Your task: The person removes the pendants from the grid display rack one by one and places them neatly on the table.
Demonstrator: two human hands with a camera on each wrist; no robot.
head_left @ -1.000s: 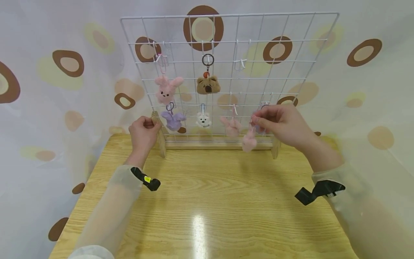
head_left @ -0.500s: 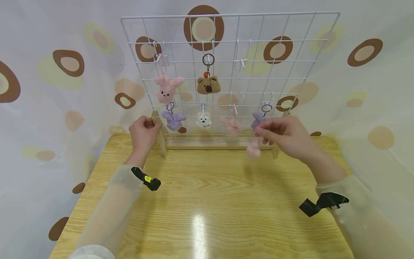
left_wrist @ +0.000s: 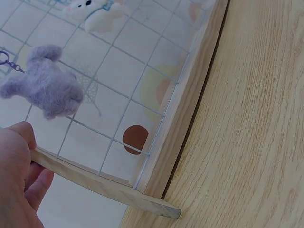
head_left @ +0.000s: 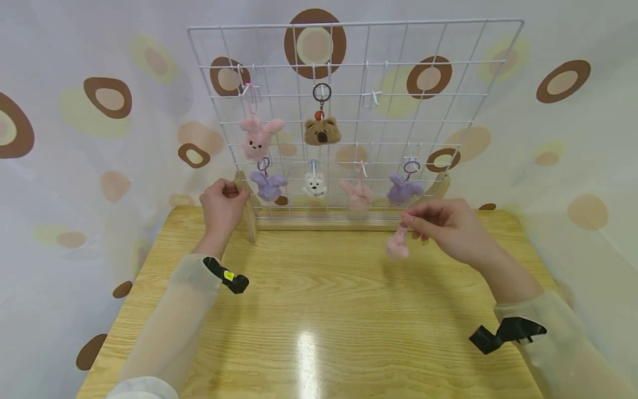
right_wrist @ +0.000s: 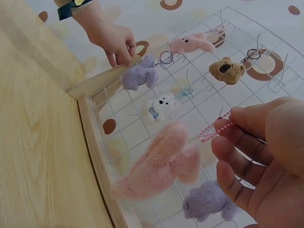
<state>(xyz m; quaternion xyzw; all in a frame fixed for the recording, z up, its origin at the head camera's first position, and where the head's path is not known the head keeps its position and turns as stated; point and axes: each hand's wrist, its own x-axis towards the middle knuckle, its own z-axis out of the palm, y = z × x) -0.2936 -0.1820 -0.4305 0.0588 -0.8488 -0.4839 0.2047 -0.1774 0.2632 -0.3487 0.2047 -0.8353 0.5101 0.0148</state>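
Observation:
My right hand (head_left: 451, 230) pinches the pink ball chain (right_wrist: 209, 134) of a pink plush rabbit keychain (head_left: 397, 246), which dangles over the table in front of the rack. In the right wrist view this plush (right_wrist: 156, 166) fills the middle, long ears toward the chain. The left hand (head_left: 223, 206) grips the wooden side support (left_wrist: 90, 183) of the white wire grid rack (head_left: 344, 105). Just above the right hand hangs a purple plush keychain (head_left: 404, 189). Another pink plush keychain (head_left: 358, 195) hangs to its left.
Also on the grid hang a pink rabbit (head_left: 258, 138), a brown bear (head_left: 322, 132), a white bear (head_left: 314, 185) and a second purple plush (head_left: 268, 185). A bare white hook (head_left: 371, 98) sits upper right. The wooden table (head_left: 299, 299) stretches in front, with a patterned curtain behind.
My right hand has moved down, slightly right and away from the grid with the pink plush keychain, uncovering the purple plush at the right. The left hand stays on the support.

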